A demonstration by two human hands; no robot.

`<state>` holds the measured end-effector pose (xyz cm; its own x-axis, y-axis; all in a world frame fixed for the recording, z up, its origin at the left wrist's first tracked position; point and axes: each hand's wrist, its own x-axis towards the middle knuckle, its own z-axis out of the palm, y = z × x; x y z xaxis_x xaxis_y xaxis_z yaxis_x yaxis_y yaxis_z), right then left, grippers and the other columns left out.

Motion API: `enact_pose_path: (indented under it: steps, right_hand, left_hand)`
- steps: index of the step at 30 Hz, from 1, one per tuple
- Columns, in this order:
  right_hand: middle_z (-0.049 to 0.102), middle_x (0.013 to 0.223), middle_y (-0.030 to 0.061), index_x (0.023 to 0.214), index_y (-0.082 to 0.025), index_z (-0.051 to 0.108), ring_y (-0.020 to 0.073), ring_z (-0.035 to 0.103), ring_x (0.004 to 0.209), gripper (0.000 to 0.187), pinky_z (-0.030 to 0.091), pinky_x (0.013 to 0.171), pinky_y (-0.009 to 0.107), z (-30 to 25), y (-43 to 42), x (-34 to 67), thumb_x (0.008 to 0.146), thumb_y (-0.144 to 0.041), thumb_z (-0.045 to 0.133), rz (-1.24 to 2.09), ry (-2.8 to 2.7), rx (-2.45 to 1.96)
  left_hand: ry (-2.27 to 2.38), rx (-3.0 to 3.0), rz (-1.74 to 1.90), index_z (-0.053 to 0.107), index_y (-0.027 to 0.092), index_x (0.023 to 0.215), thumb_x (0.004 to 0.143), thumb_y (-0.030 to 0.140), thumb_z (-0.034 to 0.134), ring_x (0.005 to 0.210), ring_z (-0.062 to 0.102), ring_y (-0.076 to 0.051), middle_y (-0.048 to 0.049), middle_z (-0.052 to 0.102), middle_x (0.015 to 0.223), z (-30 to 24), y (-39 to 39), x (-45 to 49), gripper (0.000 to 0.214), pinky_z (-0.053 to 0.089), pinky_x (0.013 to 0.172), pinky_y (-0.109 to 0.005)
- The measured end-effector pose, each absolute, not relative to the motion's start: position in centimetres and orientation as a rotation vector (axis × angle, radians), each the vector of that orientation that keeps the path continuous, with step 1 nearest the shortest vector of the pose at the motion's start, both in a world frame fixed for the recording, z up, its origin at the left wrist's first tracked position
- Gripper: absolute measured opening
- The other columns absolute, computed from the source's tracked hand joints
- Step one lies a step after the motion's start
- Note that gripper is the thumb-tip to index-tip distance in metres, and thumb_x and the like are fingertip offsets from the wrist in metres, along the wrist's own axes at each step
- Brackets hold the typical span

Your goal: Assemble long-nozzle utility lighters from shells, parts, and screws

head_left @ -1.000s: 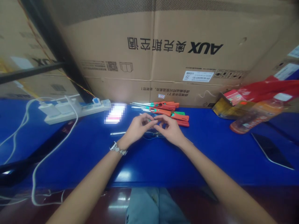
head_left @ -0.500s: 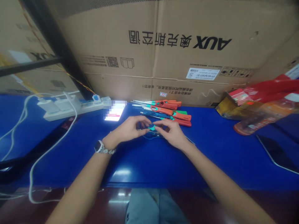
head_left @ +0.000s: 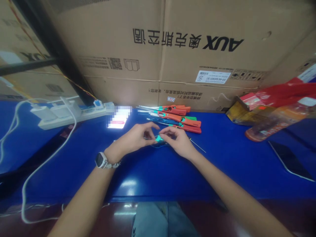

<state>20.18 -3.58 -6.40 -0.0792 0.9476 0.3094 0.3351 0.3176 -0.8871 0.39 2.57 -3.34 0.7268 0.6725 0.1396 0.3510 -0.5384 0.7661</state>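
A small teal-green plastic piece point(head_left: 158, 138), which looks like a lighter's trigger, sits between my hands over a partly opened gas lighter point(head_left: 161, 143) with a dark blue body. My right hand point(head_left: 178, 140) pinches the teal piece between thumb and fingertips. My left hand point(head_left: 138, 137) has its fingers curled, with the thumb against the lighter beside that piece and the index finger arched above. The fingers hide much of the lighter. A thin metal rod point(head_left: 198, 145) shows to the right of my right hand. Just behind my hands lies a pile of orange-handled gas lighters point(head_left: 181, 117).
A lit phone point(head_left: 119, 118) lies behind my left hand, near a white power strip point(head_left: 74, 115) with cables. To the right are a drink bottle point(head_left: 278, 121), a yellow box point(head_left: 240, 111) and a dark tablet-like device point(head_left: 291, 159). A large carton point(head_left: 172, 65) stands behind.
My right fingertips have closed in on the teal piece and moved slightly left. The whole view has shifted a little; the lighter pile is unchanged.
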Motion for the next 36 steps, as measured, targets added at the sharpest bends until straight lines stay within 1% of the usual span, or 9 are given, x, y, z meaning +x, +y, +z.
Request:
enact_pose_path:
  steps: [4,7,10,15,17,23,28,31,36]
  right_hand:
    - [0.071,0.085,0.0023,0.091,-0.020,0.069,0.0155,0.063,0.076,0.011,0.049,0.073,0.030,-6.3,-3.7,20.8,0.090,-0.026,0.060,0.556,-1.705,-1.288]
    - [0.069,0.086,0.0031,0.089,-0.019,0.069,0.0156,0.059,0.073,0.010,0.047,0.073,0.031,-6.1,-3.7,21.6,0.088,-0.019,0.059,0.408,-1.815,-1.340]
    - [0.069,0.086,0.0028,0.090,-0.020,0.068,0.0167,0.058,0.077,0.009,0.046,0.075,0.033,-6.0,-3.9,22.0,0.085,-0.016,0.062,0.382,-1.928,-1.320]
    - [0.070,0.097,0.0016,0.106,-0.022,0.066,0.0173,0.059,0.084,0.022,0.044,0.083,0.035,-5.7,-4.5,21.3,0.084,-0.019,0.069,0.366,-2.009,-1.229]
    - [0.071,0.099,0.0015,0.108,-0.022,0.065,0.0168,0.059,0.083,0.022,0.043,0.084,0.035,-5.6,-4.5,21.0,0.086,-0.022,0.069,0.337,-2.013,-1.230]
    - [0.072,0.088,0.0007,0.097,-0.022,0.068,0.0172,0.061,0.084,0.009,0.039,0.083,0.035,-5.8,-4.3,21.0,0.090,-0.029,0.068,0.280,-2.111,-1.215]
    - [0.073,0.089,0.0010,0.094,-0.021,0.069,0.0164,0.062,0.084,0.005,0.037,0.084,0.034,-5.9,-4.3,21.2,0.092,-0.025,0.066,0.207,-2.153,-1.184]
    - [0.074,0.089,0.0014,0.089,-0.020,0.069,0.0168,0.063,0.083,0.006,0.036,0.084,0.035,-6.0,-4.3,21.1,0.092,-0.023,0.065,0.132,-2.174,-1.166]
    - [0.075,0.091,0.0032,0.093,-0.020,0.070,0.0184,0.063,0.085,0.008,0.036,0.084,0.036,-5.9,-4.2,21.1,0.093,-0.024,0.063,0.086,-2.191,-1.194]
  left_hand:
    - [0.802,2.169,0.440,0.071,0.019,0.106,0.082,0.027,0.069,0.073,0.068,-0.016,-0.0014,0.075,0.080,-3.7,3.0,0.1,0.025,0.051,0.071,-0.027]
    - [0.824,2.160,0.411,0.073,0.019,0.104,0.082,0.027,0.069,0.074,0.068,-0.016,-0.0021,0.075,0.082,-3.9,3.1,0.0,0.024,0.052,0.072,-0.027]
    - [0.799,2.161,0.416,0.072,0.018,0.103,0.081,0.026,0.069,0.073,0.067,-0.016,-0.0018,0.075,0.080,-3.6,2.9,0.0,0.024,0.051,0.071,-0.027]
    - [0.784,2.125,0.432,0.071,0.015,0.107,0.083,0.029,0.068,0.073,0.066,-0.015,-0.0033,0.075,0.082,-3.0,2.7,-0.1,0.028,0.051,0.069,-0.026]
    - [0.754,2.122,0.391,0.073,0.015,0.105,0.085,0.031,0.065,0.074,0.066,-0.016,-0.0044,0.076,0.085,-2.8,2.7,-0.1,0.027,0.050,0.069,-0.026]
    - [0.699,2.084,0.338,0.074,0.014,0.103,0.090,0.028,0.057,0.072,0.064,-0.014,-0.0039,0.075,0.083,-2.6,2.6,-0.3,0.025,0.049,0.068,-0.024]
    - [0.684,2.041,0.326,0.075,0.014,0.093,0.094,0.039,0.055,0.070,0.064,-0.014,-0.0043,0.074,0.078,-2.6,2.7,-0.3,0.032,0.050,0.069,-0.024]
    - [0.662,2.019,0.314,0.075,0.013,0.093,0.095,0.042,0.054,0.071,0.065,-0.014,-0.0054,0.074,0.079,-2.9,2.8,-0.3,0.036,0.052,0.070,-0.025]
    - [0.645,2.075,0.323,0.075,0.014,0.093,0.097,0.042,0.051,0.076,0.065,-0.015,-0.0054,0.074,0.081,-3.1,3.0,-0.4,0.037,0.051,0.076,-0.027]
